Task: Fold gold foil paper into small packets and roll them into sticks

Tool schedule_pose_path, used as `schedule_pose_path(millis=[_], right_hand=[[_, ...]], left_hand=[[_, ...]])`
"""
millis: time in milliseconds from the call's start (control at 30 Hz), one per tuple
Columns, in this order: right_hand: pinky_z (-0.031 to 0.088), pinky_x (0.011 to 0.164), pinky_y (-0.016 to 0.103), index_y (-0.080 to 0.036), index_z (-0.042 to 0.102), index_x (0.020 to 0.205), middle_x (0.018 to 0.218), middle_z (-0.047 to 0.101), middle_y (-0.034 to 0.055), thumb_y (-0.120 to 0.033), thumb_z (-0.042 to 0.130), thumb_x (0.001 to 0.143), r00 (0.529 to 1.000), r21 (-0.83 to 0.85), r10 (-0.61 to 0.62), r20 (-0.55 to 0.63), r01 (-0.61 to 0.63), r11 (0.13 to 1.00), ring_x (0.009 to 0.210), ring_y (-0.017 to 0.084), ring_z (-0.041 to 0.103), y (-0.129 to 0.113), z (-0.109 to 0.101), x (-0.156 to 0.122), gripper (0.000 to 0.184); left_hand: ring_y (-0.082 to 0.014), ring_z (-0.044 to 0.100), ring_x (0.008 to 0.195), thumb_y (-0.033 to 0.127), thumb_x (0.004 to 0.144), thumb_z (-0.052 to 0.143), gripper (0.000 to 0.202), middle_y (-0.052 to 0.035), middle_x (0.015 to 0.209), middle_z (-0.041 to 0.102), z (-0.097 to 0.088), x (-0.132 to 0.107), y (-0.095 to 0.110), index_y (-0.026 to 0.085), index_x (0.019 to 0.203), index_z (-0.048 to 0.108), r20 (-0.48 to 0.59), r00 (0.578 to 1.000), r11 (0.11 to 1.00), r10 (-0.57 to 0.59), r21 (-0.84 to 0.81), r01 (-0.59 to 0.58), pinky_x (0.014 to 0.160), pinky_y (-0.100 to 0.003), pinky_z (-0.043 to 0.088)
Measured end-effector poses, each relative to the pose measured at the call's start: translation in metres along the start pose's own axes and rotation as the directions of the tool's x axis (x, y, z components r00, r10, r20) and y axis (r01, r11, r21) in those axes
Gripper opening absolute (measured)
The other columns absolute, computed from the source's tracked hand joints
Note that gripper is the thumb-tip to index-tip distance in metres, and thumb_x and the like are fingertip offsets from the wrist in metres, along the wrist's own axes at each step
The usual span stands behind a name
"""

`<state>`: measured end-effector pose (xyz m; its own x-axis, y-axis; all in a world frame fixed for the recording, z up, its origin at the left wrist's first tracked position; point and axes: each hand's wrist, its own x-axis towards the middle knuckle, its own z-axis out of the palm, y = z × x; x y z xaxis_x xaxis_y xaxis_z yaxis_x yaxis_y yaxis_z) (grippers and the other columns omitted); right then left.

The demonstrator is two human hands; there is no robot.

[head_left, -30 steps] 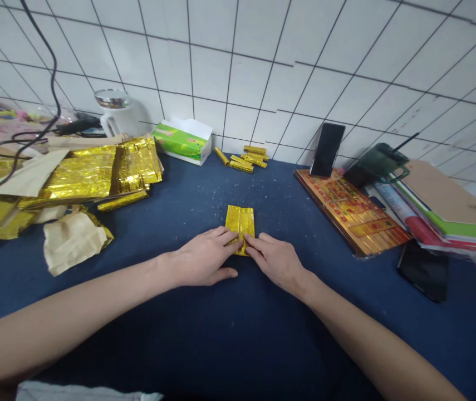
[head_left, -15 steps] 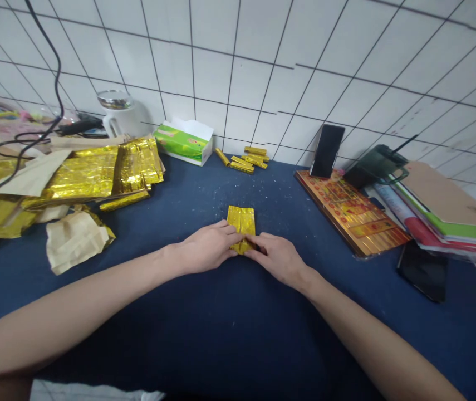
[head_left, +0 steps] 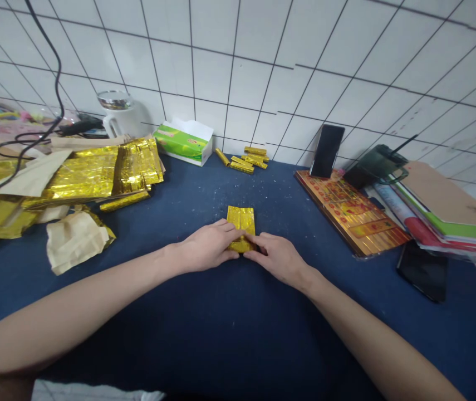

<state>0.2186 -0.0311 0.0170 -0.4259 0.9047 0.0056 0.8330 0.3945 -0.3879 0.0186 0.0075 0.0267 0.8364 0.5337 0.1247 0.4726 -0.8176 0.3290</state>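
Tabletop in blue fills the lower frame; just below the middle of the frame, the left hand and right hand each pinch, thumb against fingers, the near end of a small gold sheet; crumpled paper lies at middle left; beyond, upper centre, small gold rolls sit near a green tissue box by the tiled wall

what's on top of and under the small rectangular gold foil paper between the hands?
On top: the bare left hand and bare right hand partly cover its near portion. Around the gold foil paper, the dark-blue tabletop shows; directly beneath is covered, can't tell.
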Motion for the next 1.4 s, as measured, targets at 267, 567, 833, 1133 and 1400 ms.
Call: schedule_pose_path(millis=[267, 567, 833, 1133, 1400], right_hand=[[0.032, 0.053, 0.023, -0.021, 0.062, 0.088, 0.065, 0.050, -0.0027, -0.038, 0.054, 0.082, 1.000, 0.003, -0.002, -0.010, 0.002, 1.000, 0.056, 0.011, 0.047, -0.001, -0.001, 0.000, 0.020], [0.033, 0.054, 0.025, -0.021, 0.051, 0.109, 0.064, 0.053, -0.0034, -0.040, 0.059, 0.077, 0.991, 0.118, 0.132, 0.000, -0.131, 0.984, 0.057, 0.013, 0.050, -0.001, 0.000, 0.001, 0.038], [0.031, 0.053, 0.024, -0.021, 0.057, 0.084, 0.065, 0.052, -0.0047, -0.031, 0.063, 0.073, 0.988, 0.220, 0.135, 0.069, -0.147, 0.964, 0.057, 0.011, 0.047, 0.004, -0.004, -0.001, 0.016], [0.032, 0.056, 0.023, -0.020, 0.063, 0.066, 0.065, 0.046, -0.0041, -0.026, 0.057, 0.080, 0.997, 0.311, 0.026, 0.068, -0.046, 0.949, 0.059, 0.009, 0.047, 0.010, -0.004, -0.004, 0.016], [0.032, 0.056, 0.024, -0.018, 0.058, 0.063, 0.065, 0.047, -0.0031, -0.028, 0.052, 0.081, 0.995, 0.282, 0.070, 0.068, -0.087, 0.956, 0.059, 0.010, 0.047, 0.006, -0.005, -0.003, 0.022]], left_hand=[[-0.0197, 0.051, 0.095, 0.022, 0.082, 0.056, 0.032, -0.0048, 0.100, 0.058, -0.003, 0.002, -0.002, 0.016, 0.113, 0.051, 0.005, 0.999, 0.998, -0.033, -0.058, 0.034, 0.084, -0.033, 0.043], [-0.0218, 0.049, 0.098, 0.022, 0.080, 0.057, 0.041, -0.0064, 0.105, 0.056, 0.005, 0.000, -0.002, 0.015, 0.120, 0.046, -0.020, 0.997, 0.996, -0.077, -0.055, 0.076, 0.086, -0.035, 0.041], [-0.0216, 0.049, 0.095, 0.025, 0.075, 0.064, 0.032, -0.0055, 0.100, 0.055, 0.001, -0.001, -0.003, 0.016, 0.104, 0.054, 0.021, 0.998, 0.994, -0.067, -0.081, 0.069, 0.082, -0.034, 0.043], [-0.0212, 0.048, 0.096, 0.026, 0.077, 0.062, 0.019, -0.0065, 0.104, 0.052, -0.003, -0.005, -0.006, 0.019, 0.094, 0.064, 0.069, 0.997, 0.998, 0.027, -0.066, -0.023, 0.082, -0.032, 0.042], [-0.0195, 0.048, 0.096, 0.024, 0.082, 0.054, 0.016, -0.0046, 0.102, 0.053, 0.001, -0.001, -0.007, 0.018, 0.091, 0.065, 0.021, 0.999, 0.989, -0.044, -0.139, 0.046, 0.085, -0.033, 0.041]])
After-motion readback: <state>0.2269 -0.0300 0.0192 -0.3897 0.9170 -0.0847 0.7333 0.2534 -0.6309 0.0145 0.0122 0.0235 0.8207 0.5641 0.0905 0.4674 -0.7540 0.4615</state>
